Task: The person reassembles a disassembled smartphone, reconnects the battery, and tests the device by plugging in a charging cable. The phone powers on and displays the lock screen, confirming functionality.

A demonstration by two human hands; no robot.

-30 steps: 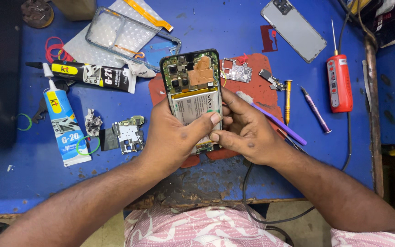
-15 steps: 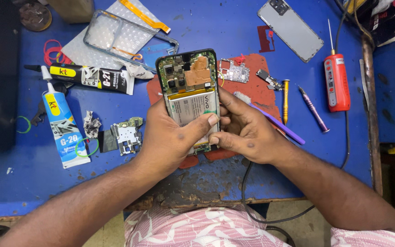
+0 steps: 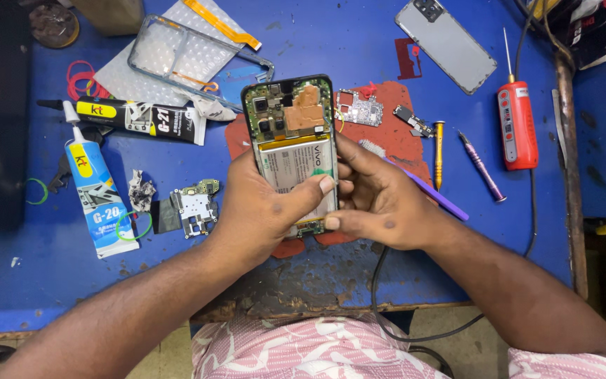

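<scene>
An opened smartphone [image 3: 292, 133] with its back removed shows a green circuit board, copper shielding and a white battery. My left hand [image 3: 264, 210] grips its left side, thumb pressed on the battery. My right hand [image 3: 380, 200] holds its right lower edge, fingers curled at the bottom near the charging board, with a purple pry tool [image 3: 436, 193] under the hand. The phone is held just above a red mat [image 3: 387, 133] on the blue table [image 3: 317, 49].
Two glue tubes [image 3: 99, 196] [image 3: 142, 118] lie at left beside a loose circuit board [image 3: 194, 207]. A clear phone case [image 3: 191, 60] and grey back cover [image 3: 447, 42] lie at the far side. A red electric screwdriver [image 3: 517, 126], yellow screwdriver [image 3: 439, 151] and small parts lie right.
Both hands keep their hold on the phone; my fingers have shifted slightly along the battery and lower edge. The phone stays in nearly the same place.
</scene>
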